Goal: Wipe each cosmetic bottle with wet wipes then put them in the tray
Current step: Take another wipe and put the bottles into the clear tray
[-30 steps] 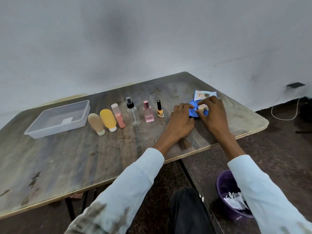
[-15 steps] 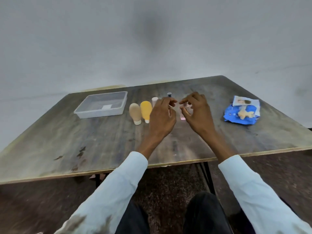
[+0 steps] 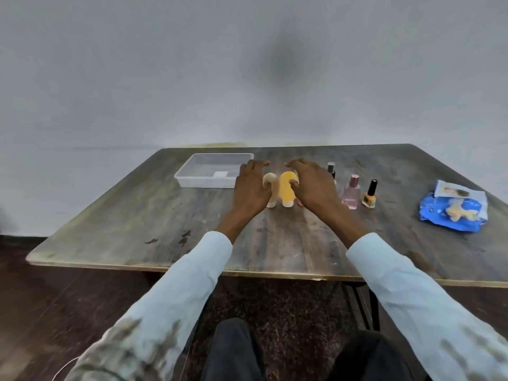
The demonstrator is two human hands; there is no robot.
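Observation:
A row of cosmetic bottles stands mid-table: a beige tube, a yellow tube, a spray bottle with a black cap, a pink perfume bottle and a yellow nail polish. My left hand hovers over the beige tube with its fingers stretched forward. My right hand reaches over the yellow tube, thumb at the tube's side, and hides most of a pink tube and the spray bottle. I see no wipe in either hand. The clear plastic tray lies left of the row.
A blue wet-wipes pack with its flap up lies at the right of the wooden table. A plain wall stands right behind the table. My knees and the dark floor show below the front edge.
My hands left the wipes pack and travelled left along the row, now over the beige and yellow tubes. The view swung left, so the pack sits far right.

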